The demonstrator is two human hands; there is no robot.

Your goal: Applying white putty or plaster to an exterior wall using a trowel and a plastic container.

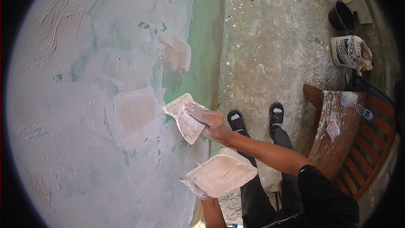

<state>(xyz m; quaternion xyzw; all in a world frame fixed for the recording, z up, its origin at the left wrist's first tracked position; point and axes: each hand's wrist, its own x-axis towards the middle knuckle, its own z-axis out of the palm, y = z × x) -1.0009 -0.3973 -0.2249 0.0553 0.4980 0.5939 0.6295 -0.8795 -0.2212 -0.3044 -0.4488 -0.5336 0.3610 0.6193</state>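
Observation:
My right hand (213, 123) is closed on a thin, putty-smeared spreader (184, 116), roughly four-sided, at the wall's surface. Its fingers press flat along the face of the plate. Below it, my left hand (198, 189) grips a second plate, a putty board (223, 172) with pale, wet-looking putty over its face; most of the fingers are hidden behind it. The wall (76, 114) on the left is covered in uneven whitish putty, with green paint (198, 59) showing in a strip and in patches. A fresh ridged patch of putty (136, 109) lies just left of the spreader.
On the right stands a wooden bench (322, 135) bearing a putty-stained scrap (333, 126) and a clear plastic bottle (365, 112). Farther back are an open white sack (346, 51) and a black bucket (341, 17). My feet stand on the spattered concrete floor (278, 50).

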